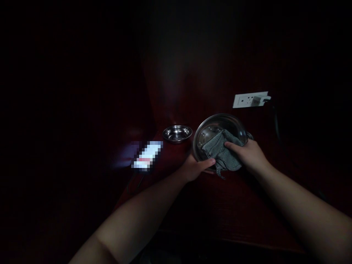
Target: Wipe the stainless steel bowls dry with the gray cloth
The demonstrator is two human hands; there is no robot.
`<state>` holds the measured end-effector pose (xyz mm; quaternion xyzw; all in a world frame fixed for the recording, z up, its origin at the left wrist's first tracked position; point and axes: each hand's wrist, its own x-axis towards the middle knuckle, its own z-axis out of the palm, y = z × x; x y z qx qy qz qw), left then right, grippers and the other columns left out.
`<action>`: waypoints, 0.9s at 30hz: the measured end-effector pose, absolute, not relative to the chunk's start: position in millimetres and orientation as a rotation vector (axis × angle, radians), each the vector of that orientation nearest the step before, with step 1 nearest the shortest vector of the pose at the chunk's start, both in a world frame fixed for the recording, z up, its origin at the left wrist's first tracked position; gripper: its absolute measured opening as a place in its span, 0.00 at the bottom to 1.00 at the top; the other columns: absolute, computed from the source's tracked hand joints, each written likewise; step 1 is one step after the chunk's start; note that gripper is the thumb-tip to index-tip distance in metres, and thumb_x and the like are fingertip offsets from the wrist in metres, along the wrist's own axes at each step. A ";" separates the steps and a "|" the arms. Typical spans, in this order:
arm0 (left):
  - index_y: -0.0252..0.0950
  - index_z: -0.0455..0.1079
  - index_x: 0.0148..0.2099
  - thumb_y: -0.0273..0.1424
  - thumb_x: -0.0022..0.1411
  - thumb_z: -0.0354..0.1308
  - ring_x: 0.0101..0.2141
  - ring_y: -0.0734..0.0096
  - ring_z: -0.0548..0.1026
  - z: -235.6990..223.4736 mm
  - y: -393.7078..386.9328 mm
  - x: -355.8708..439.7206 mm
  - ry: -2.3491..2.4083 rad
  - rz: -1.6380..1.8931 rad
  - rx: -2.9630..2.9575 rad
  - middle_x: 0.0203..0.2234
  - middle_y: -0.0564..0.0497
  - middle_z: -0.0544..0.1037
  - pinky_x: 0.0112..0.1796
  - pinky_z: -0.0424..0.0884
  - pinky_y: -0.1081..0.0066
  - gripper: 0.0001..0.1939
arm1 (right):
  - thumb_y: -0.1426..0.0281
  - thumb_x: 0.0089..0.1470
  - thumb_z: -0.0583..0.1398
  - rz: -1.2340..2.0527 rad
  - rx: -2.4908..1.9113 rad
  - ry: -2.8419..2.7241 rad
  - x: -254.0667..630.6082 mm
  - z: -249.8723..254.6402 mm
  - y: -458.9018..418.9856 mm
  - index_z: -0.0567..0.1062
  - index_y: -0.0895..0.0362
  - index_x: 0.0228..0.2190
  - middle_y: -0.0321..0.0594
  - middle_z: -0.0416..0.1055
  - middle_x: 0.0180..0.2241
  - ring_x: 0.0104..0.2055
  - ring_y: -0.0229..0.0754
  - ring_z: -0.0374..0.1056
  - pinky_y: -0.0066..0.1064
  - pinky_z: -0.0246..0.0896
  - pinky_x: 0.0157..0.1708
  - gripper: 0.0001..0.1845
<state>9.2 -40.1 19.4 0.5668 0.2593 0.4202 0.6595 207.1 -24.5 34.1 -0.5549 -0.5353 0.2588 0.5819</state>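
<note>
A shiny metal bowl [231,126] is held tilted, its hollow side facing me. My left hand [194,167] grips its lower left rim, with the thumb over the edge and the fingers hidden behind. Inside the bowl lies a bunched grey-green cloth [218,148], part of it hanging over the near rim. My right hand [250,154] is closed on the cloth at the bowl's right side, thumb pressed on top. Its other fingers are mostly hidden, so whether they also touch the bowl is unclear.
A smaller shiny metal dish [177,134] sits on the dark red table [214,212], left of the bowl. Further left is a lit, blurred-out phone screen [148,154] with a cord near it. A wall socket [242,100] holds a plug with a hanging cable. Surroundings are very dark.
</note>
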 end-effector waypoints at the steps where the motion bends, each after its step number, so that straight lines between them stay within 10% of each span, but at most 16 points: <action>1: 0.36 0.57 0.60 0.37 0.47 0.67 0.37 0.59 0.77 19.6 -40.2 9.3 0.596 0.952 1.280 0.45 0.39 0.74 0.33 0.76 0.63 0.39 | 0.63 0.38 0.67 0.620 -1.277 -1.266 207.6 34.1 -24.3 0.77 0.60 0.37 0.44 0.77 0.36 0.37 0.50 0.73 0.41 0.68 0.38 0.22; 13: 0.37 0.58 0.61 0.41 0.47 0.66 0.55 0.52 0.65 20.3 -36.7 4.1 0.329 1.044 1.482 0.52 0.39 0.70 0.54 0.62 0.55 0.40 | 0.66 0.36 0.66 0.555 -1.429 -1.290 210.5 41.3 -24.7 0.77 0.60 0.32 0.44 0.77 0.32 0.34 0.50 0.73 0.40 0.68 0.35 0.17; 27: 0.34 0.64 0.53 0.31 0.44 0.67 0.49 0.54 0.71 16.6 -32.7 3.8 0.432 1.101 1.393 0.49 0.42 0.73 0.49 0.66 0.57 0.32 | 0.64 0.37 0.67 0.445 -1.351 -1.317 215.6 41.9 -23.3 0.76 0.58 0.34 0.44 0.77 0.33 0.35 0.52 0.74 0.41 0.69 0.35 0.19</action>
